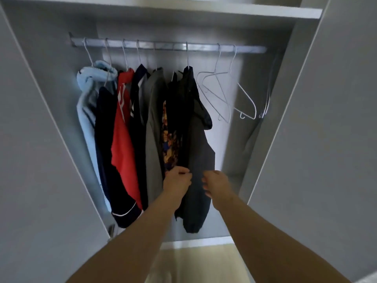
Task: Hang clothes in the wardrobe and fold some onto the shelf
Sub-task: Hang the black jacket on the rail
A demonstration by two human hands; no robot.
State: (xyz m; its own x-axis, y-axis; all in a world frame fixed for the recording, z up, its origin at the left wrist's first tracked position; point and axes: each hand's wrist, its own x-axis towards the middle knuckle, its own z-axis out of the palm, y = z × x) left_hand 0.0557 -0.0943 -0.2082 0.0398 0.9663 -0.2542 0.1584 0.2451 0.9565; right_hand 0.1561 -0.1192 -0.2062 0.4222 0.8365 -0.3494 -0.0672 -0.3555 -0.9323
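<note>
Dark garment (202,144): hangs on its hanger, rightmost of the filled row inside the wardrobe (326,119). Both hands are at its lower front.

Left hand (177,181): fingers (184,173) curled, pinching the fabric edge. Right hand (216,182): fingers (205,187) curled downward against the cloth. Cannot tell whether they pinch it or only touch. Judged step: straightening the hang.

Further in, leftward along the row: patterned piece (169,139), grey garment (153,119), red top (124,139), navy piece (104,139), light-blue fleece (87,99), all hung. Hanging part of the task looks well advanced.

Right of the row: two empty hangers (222,94) near each other. Something thin hangs by the far wall, too blurred to name. Rail (248,49) has free room on that side.

Shelf (204,9) above: only the front edge and underside show, so any folded items cannot be seen. Folding part unverified, and no loose clothes are in view.
</note>
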